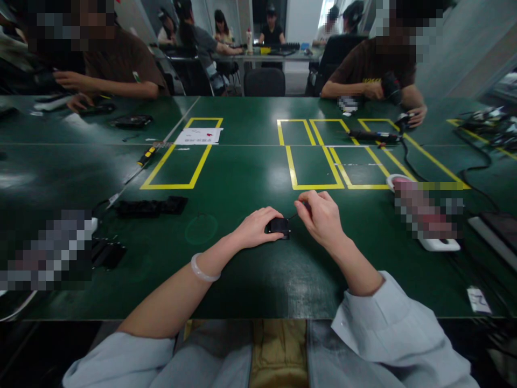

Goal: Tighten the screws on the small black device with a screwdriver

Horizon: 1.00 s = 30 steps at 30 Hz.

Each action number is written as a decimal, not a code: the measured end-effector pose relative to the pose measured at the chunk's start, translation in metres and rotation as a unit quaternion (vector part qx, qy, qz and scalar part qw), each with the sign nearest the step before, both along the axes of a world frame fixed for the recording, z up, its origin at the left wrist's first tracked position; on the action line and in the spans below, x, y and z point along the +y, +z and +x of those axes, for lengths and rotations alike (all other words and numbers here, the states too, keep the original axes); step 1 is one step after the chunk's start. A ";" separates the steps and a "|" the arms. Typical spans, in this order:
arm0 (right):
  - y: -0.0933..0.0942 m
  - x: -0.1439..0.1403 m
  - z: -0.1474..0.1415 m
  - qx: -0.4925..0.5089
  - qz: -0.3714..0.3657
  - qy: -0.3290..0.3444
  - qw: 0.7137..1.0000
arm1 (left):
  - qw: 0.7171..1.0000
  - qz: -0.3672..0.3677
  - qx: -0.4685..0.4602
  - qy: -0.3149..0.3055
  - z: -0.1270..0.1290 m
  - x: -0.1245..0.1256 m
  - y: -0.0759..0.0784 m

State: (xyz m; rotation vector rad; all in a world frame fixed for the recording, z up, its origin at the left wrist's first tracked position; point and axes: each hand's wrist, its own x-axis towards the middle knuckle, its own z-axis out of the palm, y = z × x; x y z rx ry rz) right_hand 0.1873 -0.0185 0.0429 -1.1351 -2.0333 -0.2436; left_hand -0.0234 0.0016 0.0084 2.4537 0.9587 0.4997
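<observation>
My left hand is closed around a small black block on the green table, thumb on the near side and fingers over the far side. Small light spots show on the block's edge; its exact kind is unclear. From its right corner a thin dark strand, a cord or a slim rod, runs to my right hand. The thumb and forefinger of that hand pinch the strand, hiding its far end. My right hand hovers just right of the block.
Black parts lie to the left, with a blurred-out device nearer. A white-framed device sits at right. Yellow tape outlines mark the green table. Beyond lie a yellow-black tool and a dark cabled tool. Co-workers sit opposite.
</observation>
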 end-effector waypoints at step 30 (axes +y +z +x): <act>-0.004 -0.002 0.000 0.024 0.009 -0.013 1.000 | 1.000 -0.012 -0.008 -0.002 0.000 0.001 0.000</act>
